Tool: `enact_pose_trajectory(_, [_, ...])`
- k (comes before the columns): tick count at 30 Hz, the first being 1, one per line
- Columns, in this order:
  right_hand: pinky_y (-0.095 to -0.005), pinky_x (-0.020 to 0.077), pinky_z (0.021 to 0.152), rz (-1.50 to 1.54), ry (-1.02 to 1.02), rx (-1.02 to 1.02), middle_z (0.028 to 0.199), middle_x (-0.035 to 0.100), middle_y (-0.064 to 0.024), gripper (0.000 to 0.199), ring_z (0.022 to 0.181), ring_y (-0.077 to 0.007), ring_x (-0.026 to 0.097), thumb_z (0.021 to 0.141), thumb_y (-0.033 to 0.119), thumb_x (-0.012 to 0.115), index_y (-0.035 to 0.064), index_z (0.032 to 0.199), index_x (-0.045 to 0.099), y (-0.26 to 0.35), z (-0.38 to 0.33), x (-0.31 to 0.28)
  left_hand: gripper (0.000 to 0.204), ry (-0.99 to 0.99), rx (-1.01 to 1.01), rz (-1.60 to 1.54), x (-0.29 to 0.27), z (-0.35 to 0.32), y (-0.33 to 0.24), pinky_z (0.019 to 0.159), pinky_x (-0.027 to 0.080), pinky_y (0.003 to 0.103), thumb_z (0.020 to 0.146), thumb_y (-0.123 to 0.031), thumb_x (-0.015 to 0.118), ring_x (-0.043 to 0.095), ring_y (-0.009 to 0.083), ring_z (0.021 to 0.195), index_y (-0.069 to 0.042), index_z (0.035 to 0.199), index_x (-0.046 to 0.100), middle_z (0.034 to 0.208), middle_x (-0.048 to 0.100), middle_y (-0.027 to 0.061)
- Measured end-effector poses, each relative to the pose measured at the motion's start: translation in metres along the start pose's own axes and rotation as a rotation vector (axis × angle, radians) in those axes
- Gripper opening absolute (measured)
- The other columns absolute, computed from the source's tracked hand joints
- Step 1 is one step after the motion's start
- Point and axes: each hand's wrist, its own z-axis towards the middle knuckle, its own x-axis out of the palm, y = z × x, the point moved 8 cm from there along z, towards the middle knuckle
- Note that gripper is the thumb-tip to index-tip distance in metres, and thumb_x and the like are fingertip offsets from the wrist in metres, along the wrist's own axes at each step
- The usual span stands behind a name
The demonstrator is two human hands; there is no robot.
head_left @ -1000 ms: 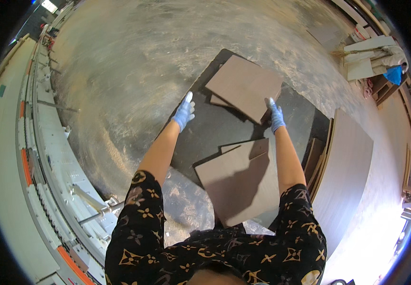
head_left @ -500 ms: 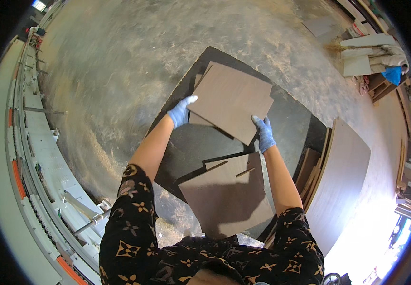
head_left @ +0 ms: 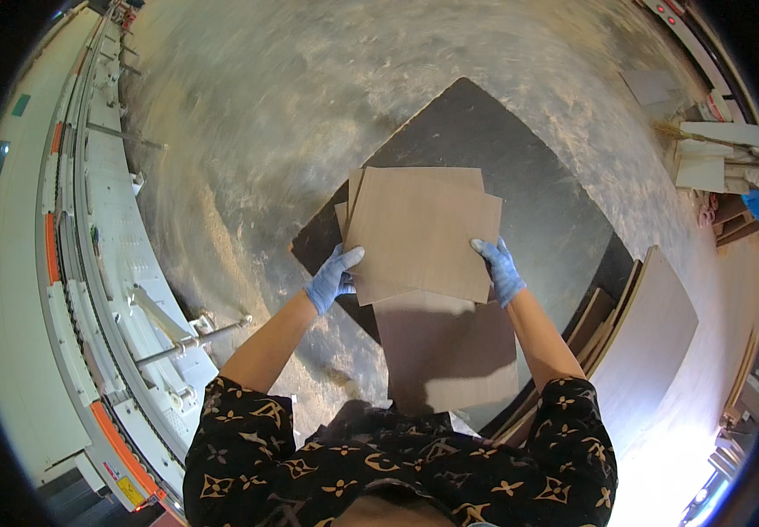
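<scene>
A square brown wood-look panel [head_left: 423, 237] is gripped at its two sides by my gloved hands. My left hand [head_left: 332, 277] closes on its left edge, thumb on top. At the right edge, my right hand [head_left: 500, 270] holds it the same way. More panels of that kind show beneath it, slightly fanned out at the far and left edges; whether they are held too I cannot tell. Nearer to me lies another brown panel [head_left: 451, 369], its far part covered by the held one and my shadow falling across it. Below everything is a large dark board [head_left: 555, 206].
A long pale machine [head_left: 116, 237] with orange strips and a metal rod [head_left: 195, 341] runs along the left. Large panels [head_left: 647, 325] lean at the right. Farther right are a broom [head_left: 695, 133], board offcuts and a blue bag [head_left: 758, 207]. Sawdust covers the concrete floor [head_left: 283, 114].
My hands have brought the held panel nearer to me and turned it straighter. It now overlaps the near panel, and the narrow strips seen there are hidden. The view has shifted.
</scene>
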Motion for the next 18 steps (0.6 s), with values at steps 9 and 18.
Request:
enact_pose_trajectory(9, [-0.0323, 0.0415, 0.090, -0.145, -0.212, -0.106, 0.114, 0.053, -0.0108, 0.060, 0.103, -0.0202, 0.052, 0.079, 0.013, 0.066, 0.0023, 0.129, 0.035, -0.056, -0.212, -0.062, 0.080, 0.159, 0.242, 0.156, 0.069, -0.117, 0.124, 0.101, 0.032, 0.035, 0.082, -0.032, 0.063, 0.035, 0.0218, 0.124, -0.004, 0.142, 0.018, 0.133, 0.039, 0.0141])
enact_pose_trajectory(18, [-0.0322, 0.0431, 0.087, -0.083, -0.436, -0.420, 0.113, 0.054, -0.0098, 0.061, 0.101, -0.0197, 0.052, 0.079, 0.007, 0.066, 0.0036, 0.132, 0.036, -0.142, -0.296, -0.078, 0.079, -0.010, 0.388, 0.319, 0.075, -0.174, 0.185, 0.099, 0.034, 0.036, 0.081, -0.019, 0.063, 0.043, 0.0327, 0.117, -0.003, 0.141, 0.015, 0.133, 0.038, 0.0229])
